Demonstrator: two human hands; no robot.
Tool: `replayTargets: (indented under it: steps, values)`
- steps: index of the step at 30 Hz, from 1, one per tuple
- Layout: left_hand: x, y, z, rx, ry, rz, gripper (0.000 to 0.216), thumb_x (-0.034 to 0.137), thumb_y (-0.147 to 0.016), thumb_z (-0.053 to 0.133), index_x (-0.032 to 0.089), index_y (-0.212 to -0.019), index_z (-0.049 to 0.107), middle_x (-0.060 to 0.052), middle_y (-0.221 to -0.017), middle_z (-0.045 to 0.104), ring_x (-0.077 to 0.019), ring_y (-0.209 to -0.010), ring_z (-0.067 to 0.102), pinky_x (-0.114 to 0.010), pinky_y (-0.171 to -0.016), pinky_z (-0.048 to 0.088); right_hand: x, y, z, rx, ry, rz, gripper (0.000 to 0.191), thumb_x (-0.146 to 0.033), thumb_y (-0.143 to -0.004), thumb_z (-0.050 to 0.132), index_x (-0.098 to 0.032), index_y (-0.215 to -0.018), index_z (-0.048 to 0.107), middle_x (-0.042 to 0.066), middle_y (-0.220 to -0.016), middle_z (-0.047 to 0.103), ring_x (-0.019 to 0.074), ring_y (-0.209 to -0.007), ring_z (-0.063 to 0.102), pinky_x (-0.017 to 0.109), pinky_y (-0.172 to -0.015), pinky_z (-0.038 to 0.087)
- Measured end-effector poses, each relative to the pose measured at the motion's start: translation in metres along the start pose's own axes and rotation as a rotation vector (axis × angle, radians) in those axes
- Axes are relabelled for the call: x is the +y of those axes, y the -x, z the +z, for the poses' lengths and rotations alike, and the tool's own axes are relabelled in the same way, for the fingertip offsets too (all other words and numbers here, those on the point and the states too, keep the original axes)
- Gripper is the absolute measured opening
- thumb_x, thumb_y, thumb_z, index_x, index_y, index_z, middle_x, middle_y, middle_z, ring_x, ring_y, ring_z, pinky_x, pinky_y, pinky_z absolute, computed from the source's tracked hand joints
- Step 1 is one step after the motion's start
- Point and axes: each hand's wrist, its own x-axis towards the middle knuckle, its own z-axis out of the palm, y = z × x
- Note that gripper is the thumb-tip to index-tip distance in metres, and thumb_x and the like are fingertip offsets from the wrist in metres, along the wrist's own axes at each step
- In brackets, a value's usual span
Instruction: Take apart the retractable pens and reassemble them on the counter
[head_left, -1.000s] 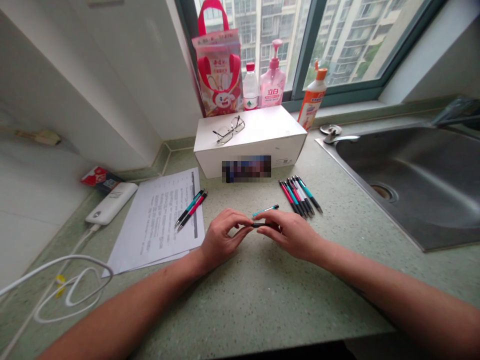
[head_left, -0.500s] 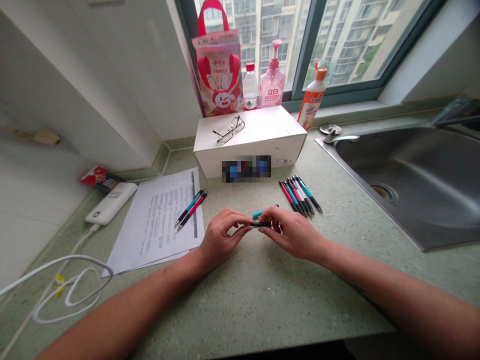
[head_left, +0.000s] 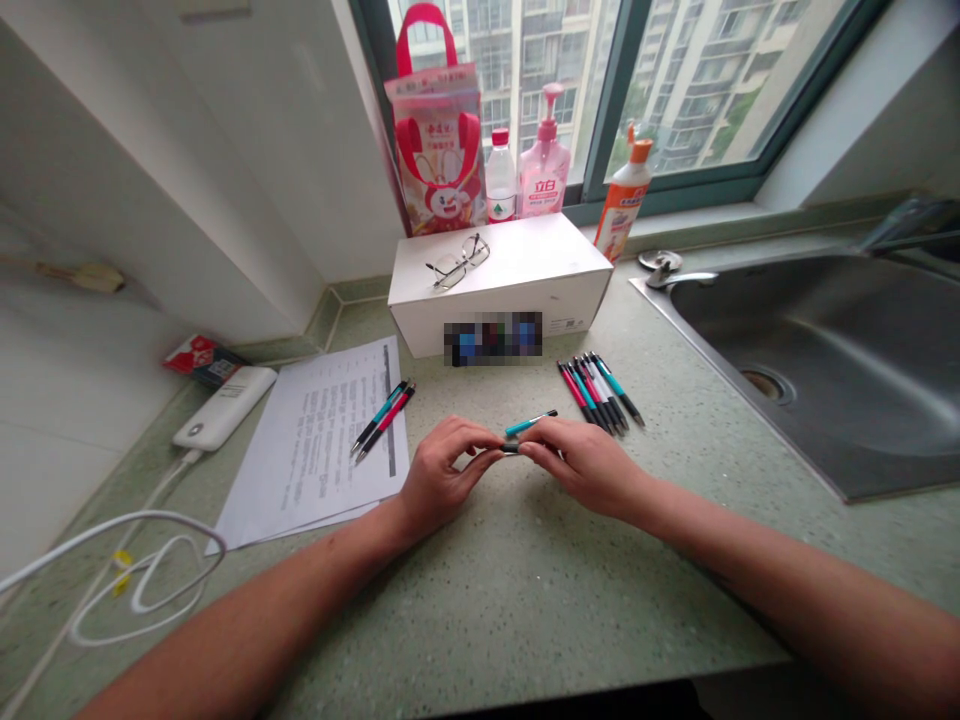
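Note:
My left hand (head_left: 448, 468) and my right hand (head_left: 585, 462) meet over the middle of the counter. Between their fingertips is a short black pen part (head_left: 511, 448), pinched at its left end by the left hand and at its right end by the right. Most of the part is covered by fingers. Just behind the right fingers lies a teal pen barrel (head_left: 528, 424) with a dark end. To the right, several pens (head_left: 598, 393) in red, teal and white lie side by side. Left of my hands, a teal pen (head_left: 381, 418) and a red pen (head_left: 387, 424) rest on printed sheets (head_left: 315, 440).
A white box (head_left: 517, 262) with glasses (head_left: 459, 262) on top stands behind. Beyond it are a pink pump bottle (head_left: 544, 165), a water bottle (head_left: 501, 180) and a bag (head_left: 439, 160). At right is a steel sink (head_left: 840, 350); at left, a white power bank (head_left: 225, 408) with a cable (head_left: 165, 514).
My right fingers have shifted slightly and closed further over the black pen part, so less of it shows. More of the teal barrel behind is visible. The left hand stays nearly still.

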Motion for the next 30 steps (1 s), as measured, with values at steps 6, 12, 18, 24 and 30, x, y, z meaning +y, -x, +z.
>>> replayTargets:
  steps: [6, 12, 18, 24, 30]
  values:
    - [0.0, -0.001, 0.0, 0.003, 0.0, 0.003, 0.004, 0.021, -0.091, 0.07, 0.018, -0.095, 0.07, -0.006, -0.085, 0.074, -0.0168, -0.079, 0.067, -0.032, -0.073, 0.056, 0.001, 0.0, 0.001, 0.008, -0.019, 0.046, 0.023, -0.035, -0.091, 0.065, -0.018, -0.106, 0.064, 0.001, -0.079, 0.067, 0.0138, -0.063, 0.058, 0.028, -0.06, 0.041]
    - [-0.002, 0.0, 0.0, -0.007, 0.008, -0.01, 0.006, 0.022, -0.091, 0.071, 0.019, -0.096, 0.071, -0.005, -0.086, 0.074, -0.0168, -0.079, 0.068, -0.031, -0.074, 0.055, -0.002, -0.001, -0.001, -0.036, 0.045, -0.002, 0.029, -0.037, -0.102, 0.046, -0.019, -0.093, 0.066, 0.005, -0.085, 0.069, 0.0173, -0.076, 0.061, 0.031, -0.068, 0.041]
    - [-0.003, 0.001, 0.0, -0.058, -0.007, -0.01, 0.006, 0.023, -0.092, 0.069, 0.019, -0.095, 0.07, -0.005, -0.085, 0.075, -0.0174, -0.078, 0.067, -0.032, -0.074, 0.054, 0.0, -0.003, -0.004, -0.103, 0.097, 0.057, 0.038, -0.039, -0.104, 0.041, -0.02, -0.083, 0.066, 0.004, -0.077, 0.068, 0.0169, -0.071, 0.06, 0.029, -0.065, 0.039]
    - [-0.001, 0.0, 0.004, -0.246, -0.137, 0.071, 0.005, 0.022, -0.091, 0.067, 0.018, -0.093, 0.069, -0.006, -0.087, 0.073, -0.0204, -0.083, 0.062, -0.036, -0.078, 0.05, 0.003, -0.002, -0.007, -0.029, 0.219, 0.041, 0.025, -0.036, -0.1, 0.05, -0.021, -0.091, 0.069, 0.003, -0.086, 0.068, 0.0167, -0.074, 0.062, 0.029, -0.067, 0.039]
    - [0.001, 0.0, 0.004, -0.342, -0.249, 0.002, 0.008, 0.026, -0.088, 0.068, 0.018, -0.09, 0.068, -0.007, -0.088, 0.069, -0.023, -0.084, 0.059, -0.039, -0.077, 0.046, 0.009, -0.001, -0.004, -0.108, 0.352, 0.01, 0.009, -0.025, -0.093, 0.058, -0.021, -0.09, 0.066, 0.004, -0.092, 0.065, 0.0165, -0.074, 0.062, 0.029, -0.064, 0.039]
